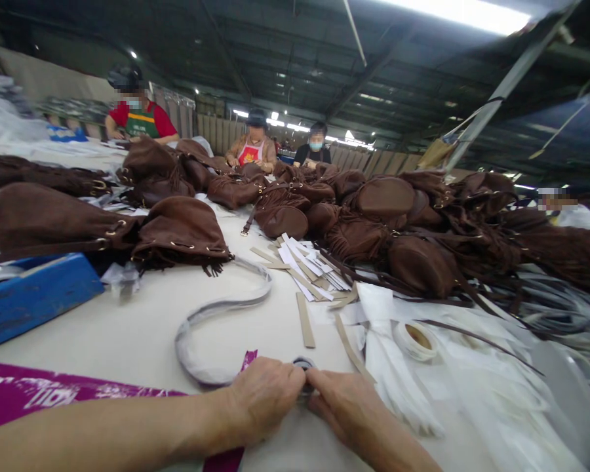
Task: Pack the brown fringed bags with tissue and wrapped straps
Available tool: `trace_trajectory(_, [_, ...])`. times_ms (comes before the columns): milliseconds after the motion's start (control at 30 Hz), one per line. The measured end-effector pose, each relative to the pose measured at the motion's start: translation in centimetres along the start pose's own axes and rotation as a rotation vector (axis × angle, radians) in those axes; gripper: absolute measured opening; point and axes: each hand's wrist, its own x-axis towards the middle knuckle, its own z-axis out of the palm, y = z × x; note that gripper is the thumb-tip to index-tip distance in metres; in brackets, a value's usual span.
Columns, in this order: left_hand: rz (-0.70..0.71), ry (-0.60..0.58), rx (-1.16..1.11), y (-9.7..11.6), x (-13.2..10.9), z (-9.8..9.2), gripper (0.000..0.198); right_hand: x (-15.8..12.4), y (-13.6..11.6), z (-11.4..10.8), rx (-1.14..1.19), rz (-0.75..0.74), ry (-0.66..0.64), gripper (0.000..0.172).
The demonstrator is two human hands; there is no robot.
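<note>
Both hands meet low in the middle of the head view, closed on a strap (216,303) wrapped in clear, pale plastic. It curls over the white table from a brown drawstring bag (181,229) with fringe and gold eyelets, then passes behind my left hand (263,400). That hand is wrapped round the strap in a fist. Opposite it, my right hand (341,406) pinches a short dark loop of the strap (303,362) between thumb and fingers. My fingers cover most of the held part. Beside my left forearm lies a purple printed strip (63,396).
A blue tape dispenser (34,298) stands at the left. Brown bags (383,196) are heaped across the table. White and tan strips (309,265), a tape roll (415,341) and white wrapping sheets (491,393) lie ahead and right. Several people (142,124) work across the table.
</note>
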Motion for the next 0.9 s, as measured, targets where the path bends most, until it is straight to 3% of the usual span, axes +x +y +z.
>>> trace_trajectory(67, [-0.028, 0.031, -0.038, 0.6, -0.3, 0.4, 0.01, -0.2, -0.6, 0.7, 0.014, 0.049, 0.02, 0.002])
trace_trajectory(167, [0.12, 0.106, -0.003, -0.3, -1.0, 0.3, 0.002, -0.7, -0.3, 1.0, 0.093, -0.069, 0.029, 0.006])
trace_trajectory(267, [0.236, 0.1, 0.071, -1.0, -1.2, -0.1, 0.004, -0.8, 0.4, 0.2, 0.142, -0.143, -0.023, 0.009])
trace_trajectory(367, [0.098, 0.029, 0.029, 0.1, -0.8, 0.3, 0.011, -0.7, -0.2, -0.2, 0.128, -0.052, -0.066, 0.012])
trace_trajectory(467, [-0.023, 0.012, -0.062, 1.4, -0.7, 0.8, 0.012, -0.9, -1.4, 0.8, 0.11, 0.097, -0.042, 0.009])
trace_trajectory(567, [0.059, 0.049, -0.111, 0.7, -1.1, 0.5, 0.011, -1.1, -1.2, 1.6, 0.145, 0.039, -0.045, 0.005])
trace_trajectory(700, [0.192, 0.023, -0.039, -1.1, -1.1, -1.1, 0.011, -1.0, 0.6, 0.3, 0.154, -0.147, -0.102, 0.005])
trace_trajectory(800, [0.199, -0.026, 0.027, 0.0, -0.5, -1.3, 0.011, -1.0, 0.6, -0.7, 0.15, -0.086, -0.124, 0.009])
trace_trajectory(900, [0.078, -0.053, 0.026, 2.0, -0.1, -0.5, 0.011, -1.3, -0.7, -0.1, 0.178, 0.058, -0.082, 0.015])
